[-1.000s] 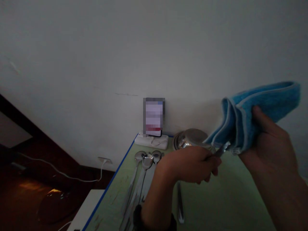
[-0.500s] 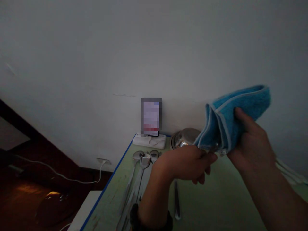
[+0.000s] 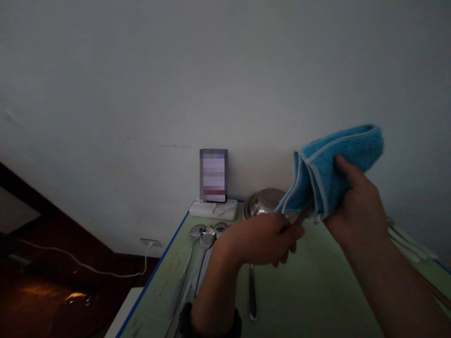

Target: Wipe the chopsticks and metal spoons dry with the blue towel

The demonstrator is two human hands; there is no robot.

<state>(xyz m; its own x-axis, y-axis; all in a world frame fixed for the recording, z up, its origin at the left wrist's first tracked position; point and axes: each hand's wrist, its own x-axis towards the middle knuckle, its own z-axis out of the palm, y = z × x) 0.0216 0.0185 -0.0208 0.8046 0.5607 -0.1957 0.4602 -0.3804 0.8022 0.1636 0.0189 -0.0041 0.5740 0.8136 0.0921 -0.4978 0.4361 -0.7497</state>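
My right hand (image 3: pixel 362 211) grips a folded blue cloth (image 3: pixel 347 150) with pale edging, thumb on its near face. Below and left of the cloth, my left hand (image 3: pixel 262 238) is closed, palm turned down. Between its fingers runs a thin, shiny utensil (image 3: pixel 301 217) that goes into the cloth's folds, so its kind is hidden. The cloth is wrapped about that end, above the green table. Behind my left hand sits an upturned metal bowl (image 3: pixel 269 199), partly covered by the hand.
Several metal ladles and spoons (image 3: pixel 207 237) lie left of my left forearm. One dark-handled utensil (image 3: pixel 252 295) lies on the green table (image 3: pixel 299 300). A phone (image 3: pixel 213 176) leans on the wall above a white power strip (image 3: pixel 213 210). White utensils (image 3: pixel 405 241) lie at the right.
The whole view has shifted slightly, so both hands and the cloth appear a little further left. Both grips look the same. The thin utensil shows more clearly between the left fingers.
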